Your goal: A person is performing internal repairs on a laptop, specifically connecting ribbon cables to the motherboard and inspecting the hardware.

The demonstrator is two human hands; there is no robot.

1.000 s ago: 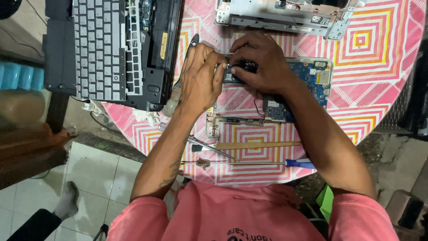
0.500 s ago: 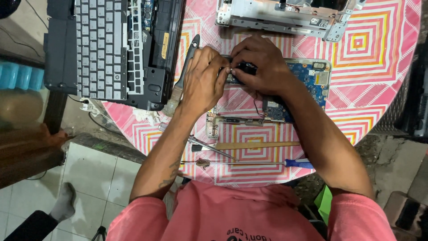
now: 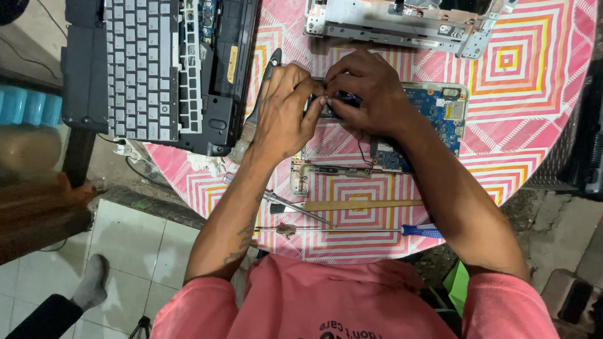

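Observation:
My left hand (image 3: 284,112) and my right hand (image 3: 367,93) meet fingertip to fingertip over the left end of a blue circuit board (image 3: 436,110) on the round table. Both pinch a small dark part at the board's edge; the part is mostly hidden under my fingers. A dark tool with a long tip (image 3: 269,69) lies under my left hand, pointing away from me. Thin black wires (image 3: 364,154) trail from the board toward me.
An opened laptop base with a grey keyboard (image 3: 141,66) sits at the left. A metal frame (image 3: 402,22) lies at the far edge. Near me are a metal bracket (image 3: 326,171), a wooden stick (image 3: 364,204), a blue-handled screwdriver (image 3: 421,231) and another screwdriver (image 3: 295,208). A person's foot (image 3: 91,282) is on the floor.
Both hands stay on the same spot of the board; only the fingers shift slightly. The view has drifted a little.

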